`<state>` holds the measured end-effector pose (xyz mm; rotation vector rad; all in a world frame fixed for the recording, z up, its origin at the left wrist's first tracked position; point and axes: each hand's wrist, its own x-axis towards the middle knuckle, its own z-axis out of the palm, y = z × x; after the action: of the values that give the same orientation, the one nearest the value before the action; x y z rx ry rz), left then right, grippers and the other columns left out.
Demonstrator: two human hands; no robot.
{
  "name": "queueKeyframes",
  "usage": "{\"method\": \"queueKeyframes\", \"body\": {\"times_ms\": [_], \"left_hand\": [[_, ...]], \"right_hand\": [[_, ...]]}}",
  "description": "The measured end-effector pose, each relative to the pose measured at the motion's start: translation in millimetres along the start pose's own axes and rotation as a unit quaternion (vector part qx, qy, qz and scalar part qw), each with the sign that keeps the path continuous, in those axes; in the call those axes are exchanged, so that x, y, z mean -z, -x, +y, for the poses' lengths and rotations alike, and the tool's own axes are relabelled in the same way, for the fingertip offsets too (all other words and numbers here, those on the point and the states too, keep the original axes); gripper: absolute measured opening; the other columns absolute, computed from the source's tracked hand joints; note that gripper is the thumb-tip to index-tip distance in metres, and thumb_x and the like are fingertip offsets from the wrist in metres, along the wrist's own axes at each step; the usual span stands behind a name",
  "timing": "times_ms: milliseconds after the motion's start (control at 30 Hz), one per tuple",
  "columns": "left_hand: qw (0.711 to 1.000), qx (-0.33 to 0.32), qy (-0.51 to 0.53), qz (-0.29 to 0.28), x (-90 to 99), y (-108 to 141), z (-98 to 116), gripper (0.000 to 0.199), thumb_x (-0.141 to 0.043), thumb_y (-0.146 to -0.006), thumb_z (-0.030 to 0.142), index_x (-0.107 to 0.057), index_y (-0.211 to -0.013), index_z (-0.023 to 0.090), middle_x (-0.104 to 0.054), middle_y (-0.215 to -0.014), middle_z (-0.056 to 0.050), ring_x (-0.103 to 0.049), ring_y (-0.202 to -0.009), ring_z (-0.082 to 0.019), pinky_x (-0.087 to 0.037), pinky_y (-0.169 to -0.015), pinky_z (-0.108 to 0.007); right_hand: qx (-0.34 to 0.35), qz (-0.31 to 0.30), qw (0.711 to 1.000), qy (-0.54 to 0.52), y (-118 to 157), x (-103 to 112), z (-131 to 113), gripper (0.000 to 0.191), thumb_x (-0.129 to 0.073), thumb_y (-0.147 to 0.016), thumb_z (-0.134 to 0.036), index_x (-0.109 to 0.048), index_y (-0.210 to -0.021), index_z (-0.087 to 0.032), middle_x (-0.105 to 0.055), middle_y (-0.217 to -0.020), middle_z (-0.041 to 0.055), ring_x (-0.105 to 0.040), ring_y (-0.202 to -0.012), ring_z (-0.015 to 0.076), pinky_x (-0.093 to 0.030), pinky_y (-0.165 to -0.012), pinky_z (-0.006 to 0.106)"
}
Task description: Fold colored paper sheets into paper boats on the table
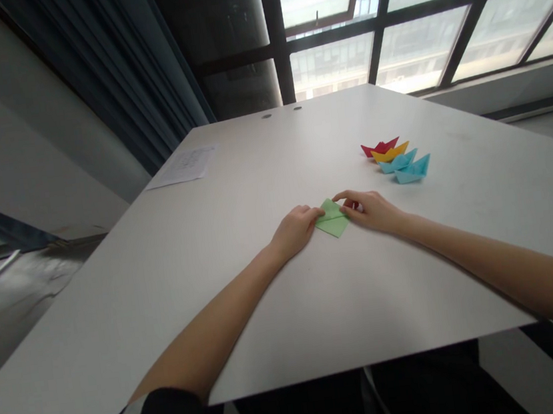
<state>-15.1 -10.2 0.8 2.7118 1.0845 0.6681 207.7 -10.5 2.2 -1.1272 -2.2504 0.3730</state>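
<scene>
A small piece of folded light-green origami paper (335, 226) lies diamond-shaped on the white table, a crease line running across its middle. My left hand (297, 226) is closed at its left corner, thumb on top of the paper and the other fingers curled. At the right corner, my right hand (366, 211) grips the paper's edge with the thumb, its index finger arched towards the top corner. Beyond my right hand stand folded paper boats: a red one (381, 148), a yellow one (391, 152) and two blue ones, the nearer blue boat (413, 170) being closest to me.
The white table (250, 318) stretches from my body towards the windows (339, 58). A printed sheet (185, 166) lies at its left edge. Two round cable holes sit near the far edge. A dark blue curtain (113, 66) hangs at the left beyond the table.
</scene>
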Motion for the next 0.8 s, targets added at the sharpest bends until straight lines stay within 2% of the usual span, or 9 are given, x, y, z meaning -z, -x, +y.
{"method": "queueKeyframes", "body": {"times_ms": [100,333,467,567,800], "left_hand": [[0.999,-0.001,-0.051,-0.012,-2.0,0.1,0.3,0.028,-0.039,-0.086,0.015,-0.059,-0.105,0.019,-0.059,-0.090,-0.006,-0.053,-0.087,-0.016,-0.045,-0.080,-0.029],[0.995,0.009,-0.101,-0.021,-3.1,-0.2,0.5,0.028,-0.041,-0.086,0.018,-0.062,-0.105,0.022,-0.056,-0.091,-0.006,-0.051,-0.088,-0.017,-0.045,-0.078,-0.030],[0.989,-0.045,-0.136,-0.030,-1.0,-1.7,3.8,0.027,-0.041,-0.087,0.018,-0.062,-0.104,0.022,-0.056,-0.106,-0.007,-0.048,-0.100,-0.019,-0.043,-0.084,-0.032],[0.987,-0.081,-0.129,-0.057,-0.2,-2.3,4.7,0.028,-0.040,-0.088,0.017,-0.060,-0.107,0.020,-0.060,-0.104,-0.006,-0.049,-0.100,-0.018,-0.042,-0.087,-0.031],[0.987,-0.075,-0.119,-0.078,1.0,-2.5,3.8,0.030,-0.038,-0.087,0.014,-0.058,-0.108,0.021,-0.061,-0.103,-0.005,-0.053,-0.098,-0.017,-0.043,-0.086,-0.030]], "right_hand": [[0.008,0.011,1.000,0.019,0.0,-1.5,-0.3,0.030,-0.047,-0.082,-0.024,-0.057,-0.110,-0.019,-0.064,-0.070,0.0006,-0.054,-0.057,0.0112,-0.044,-0.062,0.023],[0.045,0.027,0.997,0.062,0.5,-8.3,4.0,0.022,-0.046,-0.081,-0.021,-0.067,-0.088,-0.018,-0.062,-0.088,0.0073,-0.056,-0.065,0.0134,-0.045,-0.065,0.026],[0.036,0.026,0.994,0.101,0.9,-10.4,3.0,0.022,-0.046,-0.083,-0.025,-0.067,-0.085,-0.018,-0.062,-0.085,0.0074,-0.057,-0.074,0.0171,-0.044,-0.071,0.029],[0.029,0.026,0.993,0.111,0.2,-11.6,1.4,0.022,-0.048,-0.083,-0.032,-0.066,-0.080,-0.019,-0.063,-0.080,0.0066,-0.056,-0.076,0.0181,-0.043,-0.071,0.030],[-0.014,0.027,0.994,0.106,-2.8,-15.4,2.3,0.020,-0.054,-0.078,-0.037,-0.066,-0.077,-0.021,-0.062,-0.073,0.0042,-0.053,-0.071,0.0174,-0.040,-0.065,0.029]]}}
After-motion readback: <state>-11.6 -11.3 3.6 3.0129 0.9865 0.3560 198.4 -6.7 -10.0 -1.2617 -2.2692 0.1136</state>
